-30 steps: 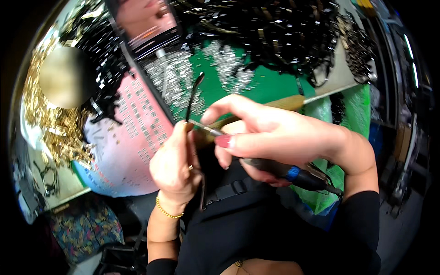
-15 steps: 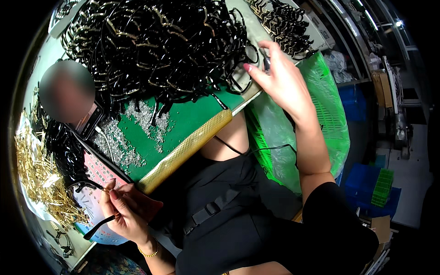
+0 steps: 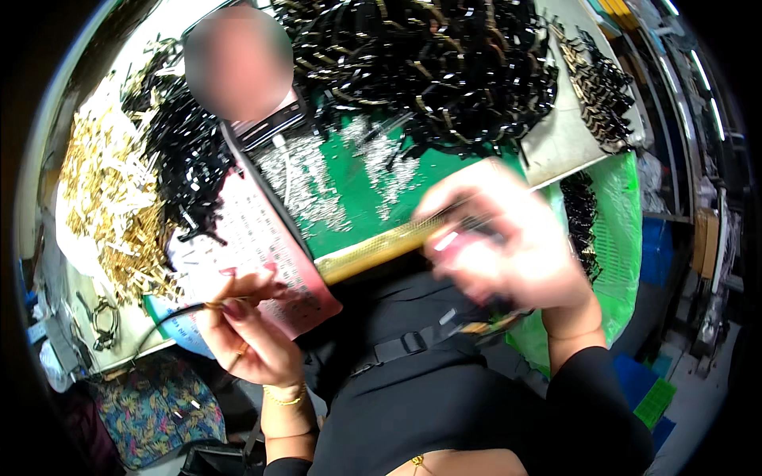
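My left hand (image 3: 250, 333) pinches a thin black eyeglass temple (image 3: 178, 312) between thumb and fingers, beside a pink and blue printed sheet (image 3: 238, 218). Smeared by motion, my right hand (image 3: 516, 246) is curled over the gold textured roll (image 3: 381, 247) on the table's front edge; dark parts show at its fingers, too blurred to name. Beyond lies a big heap of black and gold eyeglass temples (image 3: 444, 71). Small silver metal pieces (image 3: 313, 186) are scattered over the green mat (image 3: 349, 226).
A phone (image 3: 274, 131) with a white cable stands behind the sheet. Gold metal pieces (image 3: 119, 206) and black parts (image 3: 190, 143) are piled at left. More temples (image 3: 595, 95) lie far right. A green basket (image 3: 619, 222) lined with clear plastic stands beside the table.
My right hand has come from the heap's right edge toward me, in front of the mat. My left hand still holds a temple. The whole view has shifted.
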`<state>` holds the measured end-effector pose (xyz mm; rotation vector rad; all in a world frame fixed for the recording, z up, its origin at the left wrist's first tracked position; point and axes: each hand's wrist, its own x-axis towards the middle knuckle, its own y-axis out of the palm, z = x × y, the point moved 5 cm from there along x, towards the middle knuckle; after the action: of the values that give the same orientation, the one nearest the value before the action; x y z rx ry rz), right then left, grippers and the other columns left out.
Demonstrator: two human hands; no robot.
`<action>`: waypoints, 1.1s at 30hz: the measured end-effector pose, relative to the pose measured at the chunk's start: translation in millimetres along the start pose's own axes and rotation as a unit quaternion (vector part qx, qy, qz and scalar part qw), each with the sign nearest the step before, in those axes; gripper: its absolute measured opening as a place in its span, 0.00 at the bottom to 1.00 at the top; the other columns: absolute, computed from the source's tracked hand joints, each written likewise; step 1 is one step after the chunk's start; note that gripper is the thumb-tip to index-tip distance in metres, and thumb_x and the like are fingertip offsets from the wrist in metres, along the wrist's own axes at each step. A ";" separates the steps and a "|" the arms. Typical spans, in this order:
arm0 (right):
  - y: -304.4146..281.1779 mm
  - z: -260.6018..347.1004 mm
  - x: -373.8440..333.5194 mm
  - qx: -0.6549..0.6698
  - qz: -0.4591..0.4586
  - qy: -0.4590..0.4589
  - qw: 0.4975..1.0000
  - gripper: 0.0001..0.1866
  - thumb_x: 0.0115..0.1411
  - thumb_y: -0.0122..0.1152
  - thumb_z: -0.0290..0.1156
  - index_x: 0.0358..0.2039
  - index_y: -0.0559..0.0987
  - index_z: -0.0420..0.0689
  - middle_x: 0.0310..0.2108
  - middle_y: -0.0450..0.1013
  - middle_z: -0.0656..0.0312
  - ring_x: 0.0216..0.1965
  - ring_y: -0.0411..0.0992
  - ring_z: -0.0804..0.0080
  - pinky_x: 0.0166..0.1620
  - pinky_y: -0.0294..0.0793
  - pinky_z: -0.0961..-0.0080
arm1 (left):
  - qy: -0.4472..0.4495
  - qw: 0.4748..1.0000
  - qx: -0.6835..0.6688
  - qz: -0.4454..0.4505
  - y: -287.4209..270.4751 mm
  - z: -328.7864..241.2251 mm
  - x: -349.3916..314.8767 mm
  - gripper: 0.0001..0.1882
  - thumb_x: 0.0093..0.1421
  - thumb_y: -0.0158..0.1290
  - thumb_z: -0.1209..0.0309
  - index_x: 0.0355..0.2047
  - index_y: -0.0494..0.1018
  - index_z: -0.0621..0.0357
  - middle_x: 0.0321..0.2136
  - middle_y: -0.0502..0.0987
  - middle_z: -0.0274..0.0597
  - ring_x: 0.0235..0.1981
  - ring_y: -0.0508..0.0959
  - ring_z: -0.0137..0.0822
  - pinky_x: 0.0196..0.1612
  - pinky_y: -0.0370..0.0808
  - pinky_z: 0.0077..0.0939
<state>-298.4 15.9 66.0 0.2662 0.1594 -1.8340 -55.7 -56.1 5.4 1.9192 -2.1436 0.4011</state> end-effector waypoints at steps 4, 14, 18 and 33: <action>86.5 -66.6 25.8 -0.029 0.282 0.075 0.956 0.18 0.66 0.61 0.36 0.48 0.70 0.39 0.40 0.73 0.51 0.29 0.75 0.65 0.36 0.75 0.68 | 0.000 0.997 0.049 0.063 14.1 -10.0 6.4 0.14 0.76 0.38 0.72 0.54 0.68 0.66 0.35 0.78 0.46 0.35 0.77 0.30 0.41 0.74 0.22; 32.8 -17.8 11.0 -0.586 0.165 -0.146 0.780 0.15 0.63 0.57 0.30 0.51 0.71 0.47 0.38 0.67 0.54 0.33 0.76 0.56 0.28 0.77 0.65 | 0.067 0.950 0.240 0.186 9.1 26.7 36.0 0.11 0.65 0.51 0.82 0.47 0.76 0.64 0.33 0.79 0.45 0.36 0.76 0.44 0.42 0.72 0.33; 26.4 -22.5 13.4 -0.639 0.156 -0.127 0.742 0.24 0.60 0.59 0.29 0.58 0.74 0.55 0.36 0.67 0.55 0.33 0.76 0.60 0.27 0.77 0.66 | 0.002 0.957 0.154 0.246 16.6 23.4 44.3 0.09 0.66 0.51 0.78 0.44 0.78 0.60 0.33 0.80 0.39 0.35 0.75 0.41 0.45 0.69 0.33; 26.0 -28.7 17.3 -0.626 0.133 -0.164 0.751 0.22 0.62 0.60 0.30 0.57 0.78 0.62 0.31 0.66 0.59 0.26 0.73 0.63 0.26 0.74 0.67 | -0.020 0.994 -0.031 0.107 4.3 23.0 32.5 0.11 0.75 0.40 0.72 0.46 0.68 0.69 0.50 0.75 0.56 0.42 0.79 0.37 0.54 0.74 0.34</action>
<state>-275.1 -0.4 34.5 -0.9331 0.9874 -1.1181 -63.5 -94.0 -4.8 1.6834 -2.3683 0.3329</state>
